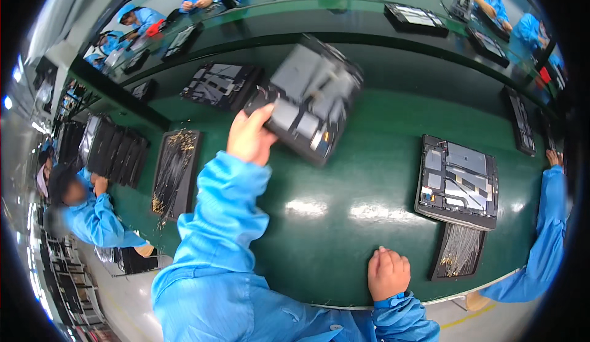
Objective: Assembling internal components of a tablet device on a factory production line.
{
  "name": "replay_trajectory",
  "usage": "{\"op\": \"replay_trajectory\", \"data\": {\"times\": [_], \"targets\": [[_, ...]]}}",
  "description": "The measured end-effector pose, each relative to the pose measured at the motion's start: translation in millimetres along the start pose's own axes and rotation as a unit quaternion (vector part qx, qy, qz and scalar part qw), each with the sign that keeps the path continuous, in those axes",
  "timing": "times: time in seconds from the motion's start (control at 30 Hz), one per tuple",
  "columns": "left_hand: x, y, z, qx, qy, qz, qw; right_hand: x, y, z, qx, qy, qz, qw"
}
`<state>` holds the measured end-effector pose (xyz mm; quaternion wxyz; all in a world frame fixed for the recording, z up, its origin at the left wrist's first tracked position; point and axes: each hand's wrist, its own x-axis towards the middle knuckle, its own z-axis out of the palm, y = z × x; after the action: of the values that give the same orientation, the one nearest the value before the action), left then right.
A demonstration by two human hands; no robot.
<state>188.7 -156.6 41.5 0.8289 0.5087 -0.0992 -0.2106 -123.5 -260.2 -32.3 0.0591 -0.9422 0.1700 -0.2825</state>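
Note:
My left hand [251, 138] reaches forward and grips the near left corner of an open tablet-like device [301, 84]. It is a thick black casing with grey battery cells and a few boards, held tilted over the green table and blurred by motion. My right hand [389, 274] lies near the table's front edge, its fingers curled in with nothing in them. To its right rests a similar open device [460, 179], overlapping the far end of a black tray [436, 271] of thin cables [461, 250]. Left of my left forearm lies another black tray [192, 185] of cables with gold-coloured ends [175, 164].
Behind the held device, another open device [218, 85] lies on a dark strip, with more [416, 19] farther along. A dark green post [120, 93] rises at left, near stacked black casings [114, 148]. Co-workers in blue sit left [98, 222], right [550, 219] and across.

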Motion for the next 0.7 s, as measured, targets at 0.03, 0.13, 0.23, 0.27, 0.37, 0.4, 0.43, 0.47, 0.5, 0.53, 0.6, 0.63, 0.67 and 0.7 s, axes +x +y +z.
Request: {"op": "replay_trajectory", "data": {"times": [0.03, 0.13, 0.23, 0.27, 0.37, 0.4, 0.43, 0.47, 0.5, 0.53, 0.6, 0.63, 0.67, 0.7], "targets": [[-18, 11, -10, -0.031, -0.034, -0.02, 0.999, -1, 0, 2, 0.003, 0.003, -0.008, 1.0], [-71, 28, -59, 0.047, -0.112, -0.161, 0.979, -2, -4, 3, -0.032, -0.01, 0.069, 0.997], [-95, 9, -81, 0.105, -0.125, -0.23, 0.959, 3, -9, 2, -0.057, 0.002, 0.177, 0.983], [-96, 7, -85, 0.32, -0.093, -0.161, 0.929, 2, -8, 1, -0.045, -0.012, 0.198, 0.979], [-100, 14, -107, 0.597, -0.029, 0.001, 0.802, 1, -4, 2, 0.006, 0.0, 0.239, 0.971], [-97, 19, -124, 0.623, 0.04, 0.041, 0.78, -2, 2, 3, 0.008, 0.0, 0.23, 0.973], [-95, 28, -143, 0.646, 0.108, 0.08, 0.752, -6, 8, 6, 0.055, 0.039, 0.243, 0.968], [-95, 40, -151, 0.688, 0.193, 0.042, 0.698, -3, 7, 5, 0.099, 0.081, 0.26, 0.957], [-96, 51, -160, 0.721, 0.274, 0.004, 0.636, -1, 1, 0, 0.097, 0.086, 0.257, 0.958], [-99, 51, -183, 0.746, 0.308, 0.007, 0.59, 5, -14, -13, 0.213, 0.074, 0.366, 0.903], [-113, 52, -208, 0.762, 0.331, -0.064, 0.553, 6, -34, -22, 0.357, 0.05, 0.446, 0.819], [-113, 57, -212, 0.758, 0.339, -0.062, 0.554, 4, -44, -24, 0.361, 0.05, 0.438, 0.822], [-111, 61, -214, 0.746, 0.318, -0.089, 0.578, 1, -54, -29, 0.39, -0.003, 0.428, 0.815], [-109, 64, -215, 0.733, 0.295, -0.116, 0.602, -1, -65, -32, 0.417, -0.056, 0.418, 0.805]]}}
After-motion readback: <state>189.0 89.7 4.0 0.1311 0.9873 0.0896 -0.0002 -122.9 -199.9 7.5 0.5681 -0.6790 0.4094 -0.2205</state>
